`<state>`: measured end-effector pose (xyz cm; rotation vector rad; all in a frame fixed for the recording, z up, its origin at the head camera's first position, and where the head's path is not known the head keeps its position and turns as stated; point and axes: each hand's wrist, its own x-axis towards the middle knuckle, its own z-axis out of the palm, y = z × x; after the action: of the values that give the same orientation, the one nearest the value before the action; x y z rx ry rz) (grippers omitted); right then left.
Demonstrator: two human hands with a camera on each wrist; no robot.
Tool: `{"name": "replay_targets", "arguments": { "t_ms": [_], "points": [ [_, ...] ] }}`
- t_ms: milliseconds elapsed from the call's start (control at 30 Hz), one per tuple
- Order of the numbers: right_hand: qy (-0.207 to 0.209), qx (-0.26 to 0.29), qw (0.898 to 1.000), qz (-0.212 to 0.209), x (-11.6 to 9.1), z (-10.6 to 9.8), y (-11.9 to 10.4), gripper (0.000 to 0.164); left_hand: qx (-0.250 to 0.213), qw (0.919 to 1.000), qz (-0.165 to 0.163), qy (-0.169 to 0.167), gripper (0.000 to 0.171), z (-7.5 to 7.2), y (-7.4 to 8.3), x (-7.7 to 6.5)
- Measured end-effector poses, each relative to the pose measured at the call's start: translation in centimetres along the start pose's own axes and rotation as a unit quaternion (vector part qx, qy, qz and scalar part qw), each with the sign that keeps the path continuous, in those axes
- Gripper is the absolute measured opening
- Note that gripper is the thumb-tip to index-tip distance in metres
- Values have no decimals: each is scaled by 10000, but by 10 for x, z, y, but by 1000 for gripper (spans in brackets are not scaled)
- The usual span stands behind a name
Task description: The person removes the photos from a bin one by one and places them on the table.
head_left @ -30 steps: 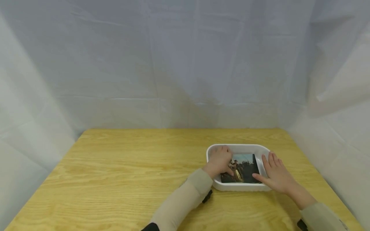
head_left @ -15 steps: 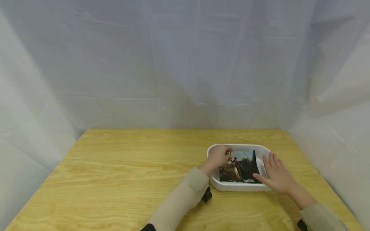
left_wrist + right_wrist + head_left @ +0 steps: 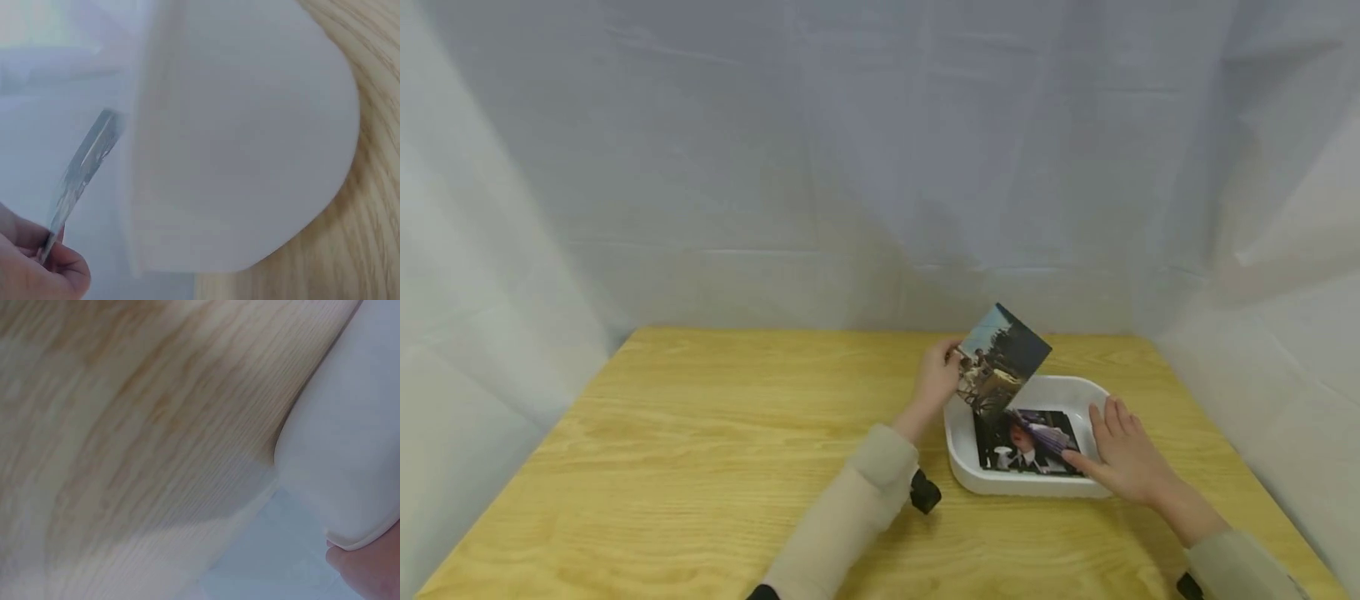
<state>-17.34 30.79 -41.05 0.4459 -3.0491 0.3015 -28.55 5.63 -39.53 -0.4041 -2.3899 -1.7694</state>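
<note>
My left hand (image 3: pixel 934 379) pinches a picture card (image 3: pixel 1003 354) by its left edge, tilted above the white tray (image 3: pixel 1037 486). That card, with a painted scene of figures and dark trees, appears nearly edge-on in the left wrist view, between thumb and fingers (image 3: pixel 69 265). Inside the tray lies another picture card (image 3: pixel 1030 450), dark with a purple shape and a face-like patch; the raised card covers its upper left part. My right hand (image 3: pixel 1127 462) rests on the tray's right rim with fingers extended, its thumb reaching over the inside toward the lower card.
The tray stands on the right half of a wood-grain table (image 3: pixel 715 450). White sheeting (image 3: pixel 865 167) hangs behind the table and along both sides. Close to the left wrist camera, the tray's outer wall (image 3: pixel 250 137) fills much of the view.
The left hand has lifted the top picture card up and away from the tray, turning it at an angle, which uncovers a different card beneath. The right hand stays at the rim.
</note>
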Motion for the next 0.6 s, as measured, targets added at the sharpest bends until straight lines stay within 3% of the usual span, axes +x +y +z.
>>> {"name": "replay_targets", "arguments": {
  "t_ms": [67,100,133,167,200,333,367,467,567,600],
  "points": [
    [5,11,10000,-17,0,0,0,87,-406,9989,-27,210,27,-3,-27,14],
    [16,8,10000,-36,1,0,-1,87,-644,9974,-201,268,26,-7,-37,18],
    [7,-7,10000,-44,1,0,-1,88,-995,9944,-116,341,25,-10,-53,24],
    [8,-22,10000,-56,1,0,-2,88,-1297,9906,-280,342,25,-15,-60,28],
    [25,-43,10000,-65,2,-1,-2,88,-1474,9862,-677,338,27,-25,-51,24],
    [54,-102,9999,-97,2,0,-2,88,-1890,9700,-1475,403,31,-62,-16,2],
    [59,-109,9999,-88,2,1,-2,89,-1877,9675,-1651,377,32,-67,-32,8],
    [60,-119,9999,-53,1,1,-1,90,-1742,9663,-1850,407,34,-86,-34,2],
    [51,-128,9999,-9,0,0,0,90,-1566,9656,-2007,525,34,-94,-56,4],
    [63,-128,9999,-10,0,0,0,90,-1448,9657,-2082,551,33,-101,-31,-9]
  ]
}}
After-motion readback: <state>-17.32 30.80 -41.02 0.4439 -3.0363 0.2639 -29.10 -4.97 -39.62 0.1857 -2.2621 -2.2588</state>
